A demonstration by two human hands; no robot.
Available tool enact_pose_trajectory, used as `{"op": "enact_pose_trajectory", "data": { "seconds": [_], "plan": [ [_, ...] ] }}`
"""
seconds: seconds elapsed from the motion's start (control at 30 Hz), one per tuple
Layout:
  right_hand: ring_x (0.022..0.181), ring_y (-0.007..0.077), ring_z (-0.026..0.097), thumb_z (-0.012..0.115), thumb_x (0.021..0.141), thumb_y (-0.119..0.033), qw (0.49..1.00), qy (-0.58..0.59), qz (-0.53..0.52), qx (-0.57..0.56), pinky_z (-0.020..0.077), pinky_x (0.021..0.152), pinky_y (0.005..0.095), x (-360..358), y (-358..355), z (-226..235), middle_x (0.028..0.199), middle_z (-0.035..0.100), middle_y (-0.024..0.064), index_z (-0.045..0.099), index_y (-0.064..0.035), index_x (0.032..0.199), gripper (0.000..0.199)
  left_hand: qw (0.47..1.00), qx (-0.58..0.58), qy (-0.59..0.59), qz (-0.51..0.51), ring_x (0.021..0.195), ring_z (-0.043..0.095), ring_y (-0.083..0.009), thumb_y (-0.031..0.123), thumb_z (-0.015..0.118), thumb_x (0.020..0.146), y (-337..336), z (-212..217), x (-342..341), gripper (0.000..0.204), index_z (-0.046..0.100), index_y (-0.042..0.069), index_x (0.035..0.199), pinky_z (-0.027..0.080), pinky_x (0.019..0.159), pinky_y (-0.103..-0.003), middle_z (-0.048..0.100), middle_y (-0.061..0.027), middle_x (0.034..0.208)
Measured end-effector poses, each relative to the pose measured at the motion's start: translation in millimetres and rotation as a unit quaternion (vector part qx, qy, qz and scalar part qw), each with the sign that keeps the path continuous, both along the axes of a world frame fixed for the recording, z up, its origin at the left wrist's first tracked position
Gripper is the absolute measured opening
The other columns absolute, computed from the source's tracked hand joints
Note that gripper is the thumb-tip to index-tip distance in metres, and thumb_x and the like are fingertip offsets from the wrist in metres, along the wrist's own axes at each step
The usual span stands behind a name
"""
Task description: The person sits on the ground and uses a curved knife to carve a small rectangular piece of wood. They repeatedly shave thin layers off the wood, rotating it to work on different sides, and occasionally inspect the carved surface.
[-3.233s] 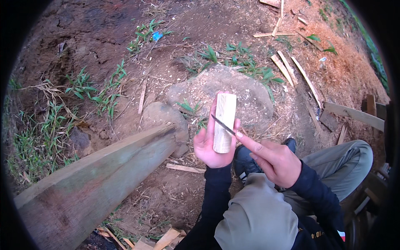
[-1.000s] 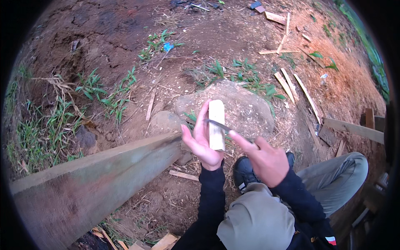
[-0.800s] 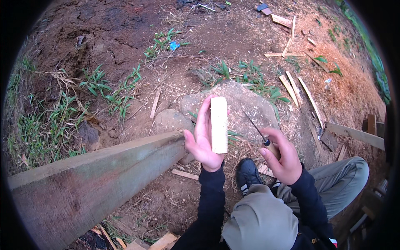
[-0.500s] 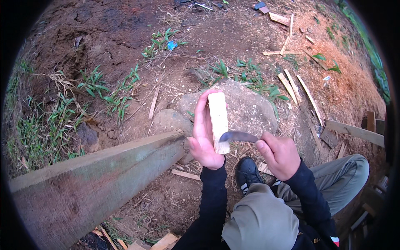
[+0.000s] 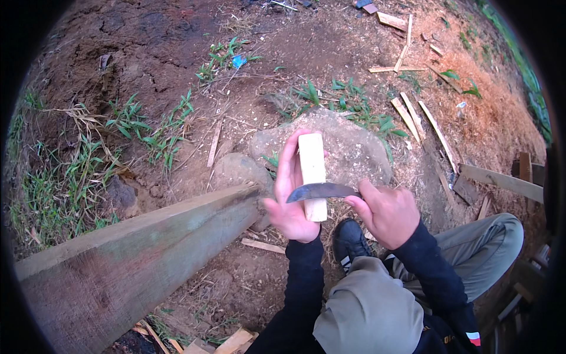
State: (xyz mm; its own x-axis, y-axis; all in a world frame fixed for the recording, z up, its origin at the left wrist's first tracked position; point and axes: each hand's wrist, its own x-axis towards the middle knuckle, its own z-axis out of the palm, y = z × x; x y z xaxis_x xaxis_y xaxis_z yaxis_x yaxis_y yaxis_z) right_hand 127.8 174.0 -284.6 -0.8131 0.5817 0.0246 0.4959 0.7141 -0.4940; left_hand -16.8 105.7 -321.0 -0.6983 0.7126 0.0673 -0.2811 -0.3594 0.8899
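Observation:
A pale block of wood (image 5: 311, 158) stands lengthwise in my left hand (image 5: 290, 203), its lower end pointing toward me. The fingers curl behind its far part, while the thumb is held out to the left. My right hand (image 5: 390, 213) is closed around the handle of a curved knife (image 5: 321, 190), and the fist hides that handle. The dark blade lies across the lower part of the block, its tip reaching over my left palm. Whether the edge bites into the wood, I cannot tell.
A thick wooden beam (image 5: 141, 248) slants in from the lower left, its end near my left wrist. Beyond my hands a broad flat stone (image 5: 354, 147) is strewn with chips. Wood strips (image 5: 437, 134) lie on the soil at right. My black shoe (image 5: 349, 245) is just below.
The knife has moved left, so its blade now spans the block's whole width. My right hand has shifted slightly left with it; the left hand keeps hold of the block.

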Motion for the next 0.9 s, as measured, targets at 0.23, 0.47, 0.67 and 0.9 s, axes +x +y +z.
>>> {"op": "enact_pose_trajectory", "data": {
  "seconds": [0.23,0.47,0.67,0.9],
  "plan": [
    [0.046,0.0281,0.057,0.059,0.094,-0.039,1.000,-0.001,-0.028,-0.005,0.0435,0.042,0.0391,2,-6,2,0.054,0.055,0.0080,0.051,-0.0091,0.078,0.035,0.995,0.057,-0.083,0.025,0.132,0.041,-0.0385,0.093,0.012,0.074,1,3,4,0.128,0.027,-0.014,0.143,0.037,0.105,-0.048,0.035,-0.0273,0.145],
    [0.046,0.0276,0.058,0.060,0.094,-0.037,1.000,0.020,-0.008,-0.006,0.0441,0.041,0.0386,-8,-5,10,0.055,0.056,0.0080,0.051,-0.0088,0.078,0.033,0.999,-0.021,0.009,0.039,0.133,0.040,-0.0367,0.094,0.012,0.072,4,3,18,0.131,0.027,-0.014,0.143,0.037,0.106,-0.047,0.035,-0.0273,0.145],
    [0.045,0.0263,0.058,0.059,0.094,-0.040,0.999,-0.010,-0.039,0.018,0.0439,0.040,0.0386,-2,-10,7,0.055,0.056,0.0080,0.051,-0.0096,0.079,0.035,0.997,0.024,-0.064,0.045,0.130,0.043,-0.0389,0.094,0.018,0.072,1,3,12,0.130,0.025,-0.014,0.144,0.038,0.105,-0.047,0.035,-0.0287,0.144],
    [0.043,0.0262,0.058,0.059,0.094,-0.041,0.997,0.043,-0.058,0.001,0.0440,0.039,0.0381,-16,-17,2,0.054,0.055,0.0078,0.050,-0.0104,0.078,0.036,0.997,0.013,-0.067,0.035,0.131,0.042,-0.0412,0.094,0.017,0.072,1,8,8,0.130,0.023,-0.013,0.145,0.037,0.107,-0.049,0.036,-0.0315,0.143]
  ]
}}
